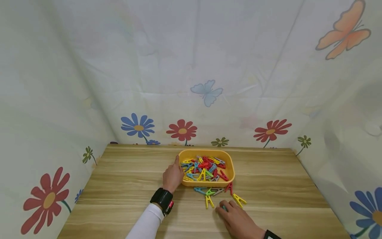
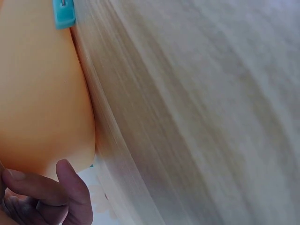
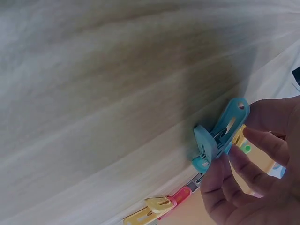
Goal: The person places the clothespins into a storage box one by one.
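A yellow plastic basket [image 1: 231, 166] stands on the table, filled with a jumble of coloured clothespins [image 1: 204, 166]. At its left end my left hand [image 1: 173, 176] holds the basket, index finger along the rim and other fingers bent; the left wrist view shows these fingers [image 2: 77, 192] by the basket's outer wall [image 2: 47, 103]. My right hand [image 1: 238, 219] pinches a blue clothespin [image 3: 225, 129] between thumb and fingers, just in front of the loose pins. Nearby lie two yellow clothespins [image 1: 209, 201], with blue, green, grey and red ones against the basket's front.
The wood-grain table [image 1: 128, 186] reaches a white curtain [image 1: 149, 83] printed with flowers and butterflies at the back and both sides. A red clothespin [image 1: 229, 189] leans by the basket's front right corner.
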Tool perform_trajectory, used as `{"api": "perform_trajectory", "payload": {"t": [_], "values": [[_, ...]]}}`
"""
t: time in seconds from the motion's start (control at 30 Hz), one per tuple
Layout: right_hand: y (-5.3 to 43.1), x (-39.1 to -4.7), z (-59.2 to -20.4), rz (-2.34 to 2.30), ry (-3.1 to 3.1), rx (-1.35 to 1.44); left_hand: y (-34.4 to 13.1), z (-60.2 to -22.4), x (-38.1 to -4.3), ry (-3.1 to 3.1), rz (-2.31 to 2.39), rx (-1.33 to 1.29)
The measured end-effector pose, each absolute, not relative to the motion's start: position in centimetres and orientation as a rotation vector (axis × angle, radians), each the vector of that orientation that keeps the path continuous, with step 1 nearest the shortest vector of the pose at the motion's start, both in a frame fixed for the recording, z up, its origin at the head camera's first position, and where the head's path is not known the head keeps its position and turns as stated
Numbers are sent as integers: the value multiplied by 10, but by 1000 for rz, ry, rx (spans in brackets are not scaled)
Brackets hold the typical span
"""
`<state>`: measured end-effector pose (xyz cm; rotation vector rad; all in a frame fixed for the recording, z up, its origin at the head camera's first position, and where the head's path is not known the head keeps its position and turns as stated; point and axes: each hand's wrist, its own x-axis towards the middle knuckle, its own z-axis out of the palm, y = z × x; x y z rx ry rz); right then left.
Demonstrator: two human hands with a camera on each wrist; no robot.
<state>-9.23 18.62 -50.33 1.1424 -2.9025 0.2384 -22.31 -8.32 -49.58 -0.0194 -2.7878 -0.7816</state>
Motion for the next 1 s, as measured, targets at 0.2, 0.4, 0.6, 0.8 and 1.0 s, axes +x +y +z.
{"api": "perform_trajectory", "payload": {"t": [0.2, 0.4, 0.6, 0.8, 1.0], "values": [[186, -90, -504, 346, -2888, 1181, -83, -495, -223, -2787, -773, -26], [186, -89, -503, 401, -2910, 1231, -84, -494, -223, -2798, -779, -22], [184, -85, -496, 432, -2906, 1267, -84, -494, -223, -2794, -773, -24], [181, -79, -484, 479, -2924, 1286, -84, -492, -222, -2804, -780, -24], [180, -75, -472, 491, -2942, 1275, -84, -492, -222, -2792, -780, -32]]}}
